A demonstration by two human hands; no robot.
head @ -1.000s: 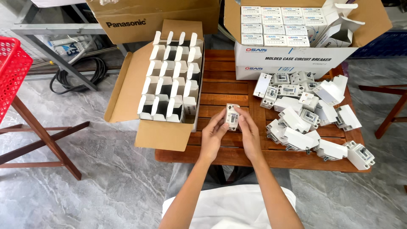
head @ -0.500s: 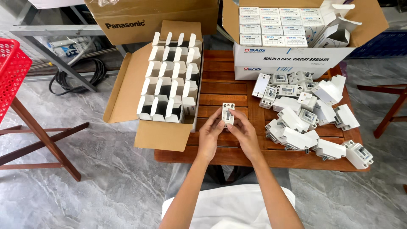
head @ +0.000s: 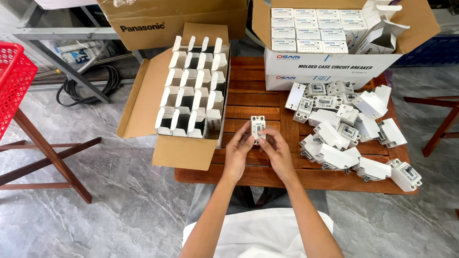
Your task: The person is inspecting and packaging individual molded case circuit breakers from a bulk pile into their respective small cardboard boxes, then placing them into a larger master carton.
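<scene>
Both of my hands hold one small white circuit breaker [head: 258, 127] upright over the wooden table [head: 248, 102]. My left hand [head: 237, 152] grips its left side and my right hand [head: 276, 151] its right side. Just left of the hands lies an open cardboard carton [head: 143, 102] filled with several small white boxes [head: 193, 91] standing with their flaps up. A loose heap of white circuit breakers [head: 342, 129] is spread on the table to the right of my hands.
A second open carton [head: 330, 67] at the back right holds rows of closed white boxes. Another brown carton [head: 158, 21] stands behind. A red plastic basket [head: 12, 81] on a wooden stand is at the far left, black cable [head: 93, 86] on the floor.
The breaker in my hands has shifted slightly left and up, toward the open carton. My hands moved with it.
</scene>
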